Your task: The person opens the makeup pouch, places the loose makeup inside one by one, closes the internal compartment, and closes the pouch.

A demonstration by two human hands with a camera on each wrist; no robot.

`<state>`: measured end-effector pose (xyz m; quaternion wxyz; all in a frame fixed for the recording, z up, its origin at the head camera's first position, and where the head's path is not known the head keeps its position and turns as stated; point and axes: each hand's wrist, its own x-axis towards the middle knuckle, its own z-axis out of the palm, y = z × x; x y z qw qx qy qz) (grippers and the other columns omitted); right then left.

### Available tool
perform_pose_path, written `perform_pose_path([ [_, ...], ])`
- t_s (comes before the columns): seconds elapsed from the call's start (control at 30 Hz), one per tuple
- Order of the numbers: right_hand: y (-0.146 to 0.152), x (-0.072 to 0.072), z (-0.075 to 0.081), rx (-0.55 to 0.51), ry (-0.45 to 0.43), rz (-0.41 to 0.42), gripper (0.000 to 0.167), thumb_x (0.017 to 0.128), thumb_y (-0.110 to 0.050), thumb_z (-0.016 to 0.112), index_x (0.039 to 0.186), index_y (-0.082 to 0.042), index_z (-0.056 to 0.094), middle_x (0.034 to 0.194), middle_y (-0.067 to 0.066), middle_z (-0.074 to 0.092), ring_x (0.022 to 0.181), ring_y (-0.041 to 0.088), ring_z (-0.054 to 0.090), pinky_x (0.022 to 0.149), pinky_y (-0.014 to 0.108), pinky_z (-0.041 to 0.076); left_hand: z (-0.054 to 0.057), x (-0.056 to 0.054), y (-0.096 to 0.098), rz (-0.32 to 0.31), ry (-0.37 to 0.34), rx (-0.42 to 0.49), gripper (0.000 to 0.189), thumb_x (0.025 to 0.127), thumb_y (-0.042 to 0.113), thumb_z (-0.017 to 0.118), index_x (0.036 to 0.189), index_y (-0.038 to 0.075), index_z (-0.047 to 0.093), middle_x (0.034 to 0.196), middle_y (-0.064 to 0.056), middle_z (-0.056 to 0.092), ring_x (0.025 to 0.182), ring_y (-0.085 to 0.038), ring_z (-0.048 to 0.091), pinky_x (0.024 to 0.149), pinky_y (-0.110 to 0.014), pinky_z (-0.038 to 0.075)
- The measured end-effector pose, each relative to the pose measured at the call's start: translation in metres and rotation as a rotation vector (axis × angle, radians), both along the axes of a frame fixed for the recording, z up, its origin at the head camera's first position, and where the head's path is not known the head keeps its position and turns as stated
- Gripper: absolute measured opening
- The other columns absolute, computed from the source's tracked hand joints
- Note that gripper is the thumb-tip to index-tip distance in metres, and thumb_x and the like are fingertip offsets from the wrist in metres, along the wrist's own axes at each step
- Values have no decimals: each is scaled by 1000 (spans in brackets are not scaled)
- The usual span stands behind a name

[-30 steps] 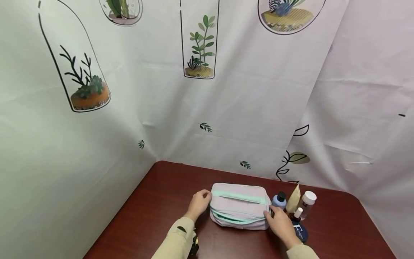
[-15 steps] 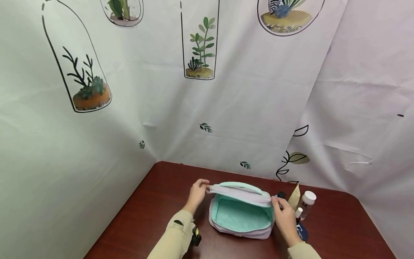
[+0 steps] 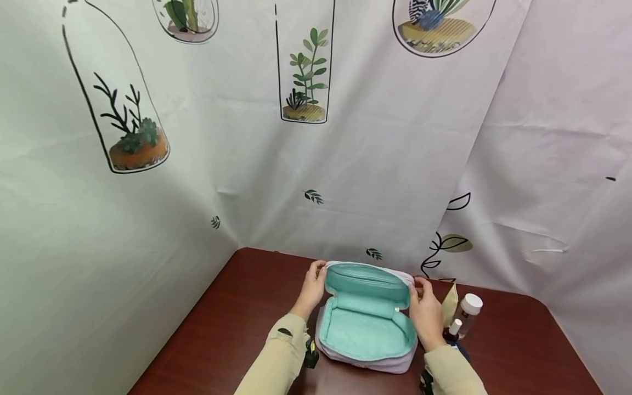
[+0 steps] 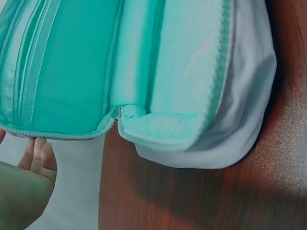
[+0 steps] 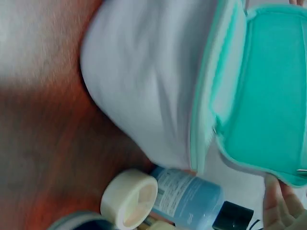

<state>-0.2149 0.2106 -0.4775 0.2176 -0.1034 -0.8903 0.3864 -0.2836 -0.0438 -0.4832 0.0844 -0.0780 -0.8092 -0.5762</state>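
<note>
A pale pink toiletry bag (image 3: 365, 336) with turquoise lining lies on the table, its zip undone and its lid (image 3: 367, 282) raised. Nothing is visible inside the lined base. At the lid's left corner, my left hand (image 3: 311, 291) pinches the edge; in the left wrist view, the fingers (image 4: 37, 155) show below the zip edge, thumb mostly hidden. My right hand (image 3: 427, 315) pinches the opposite corner. Its fingers (image 5: 274, 194) appear at the lid edge in the right wrist view. A zipped pocket runs across the lid's inside.
Beside my right hand stand a white-capped bottle (image 3: 469, 310), a cream tube (image 3: 450, 305) and a small bottle with a white top (image 3: 455, 328). A blue bottle (image 5: 189, 199) with a black cap is close to the bag's side. Behind the table (image 3: 232, 307) hangs a printed cloth (image 3: 365, 181).
Both hands have lifted the bag's lid from nearly closed and swung it back toward the wall. The turquoise inside of base and lid has come into view.
</note>
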Motion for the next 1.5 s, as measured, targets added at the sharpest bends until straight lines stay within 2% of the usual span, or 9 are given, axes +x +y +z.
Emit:
perform_pose_path([
  [0.3,0,2,-3,291,-205,60,40,93,-8,42,128,10,46,112,30,55,91,45,56,78,57,43,-14,3,2,-150,-30,-170,43,98,10,44,140,11,34,143,-16,33,129,-35,34,98,-52,33],
  [0.43,-3,0,-2,312,-230,103,48,88,-5,43,131,15,39,116,32,52,86,43,57,73,55,44,-12,4,3,-148,-12,-216,45,96,7,46,140,13,38,146,-14,29,128,-34,36,95,-51,36],
  [0.63,2,1,7,308,-259,153,51,86,-7,47,131,16,38,122,35,47,104,46,51,85,57,40,-11,4,6,-84,99,-302,41,94,6,50,135,6,45,144,-8,36,126,-29,41,89,-44,41],
  [0.73,11,3,21,304,-205,136,43,87,-8,49,125,12,49,117,31,52,101,43,54,81,52,44,-10,4,7,-56,121,-341,42,93,7,51,135,7,47,143,-5,40,118,-25,48,75,-36,44],
  [0.9,41,15,43,326,-171,53,28,86,-14,48,103,-2,67,85,15,65,61,26,54,49,38,40,-8,5,6,-53,104,-371,43,93,8,50,136,10,46,144,-3,39,86,-19,54,52,-27,35],
  [1.07,70,30,38,389,-186,8,27,85,-16,48,96,-3,69,80,12,66,57,22,54,47,37,39,-7,5,3,-60,90,-367,44,93,7,50,136,10,46,144,-3,38,64,-13,44,48,-26,35],
  [1.23,82,37,19,425,-163,-33,20,84,-14,51,90,-4,67,71,10,62,51,21,50,45,40,37,-8,2,2,-70,70,-358,43,93,7,49,136,9,45,144,-4,38,94,-18,55,53,-28,37],
  [1.33,85,40,5,449,-118,-73,11,81,-13,54,82,-6,63,70,9,60,52,27,49,46,45,37,-6,2,2,-84,59,-351,43,94,7,48,137,9,44,144,-5,38,119,-24,46,61,-30,39],
  [1.5,86,43,-16,457,-108,-105,18,79,-12,56,90,0,65,86,18,61,67,41,57,55,54,42,-6,3,3,-96,46,-339,44,94,7,48,137,8,43,144,-4,37,127,-26,39,76,-37,41],
])
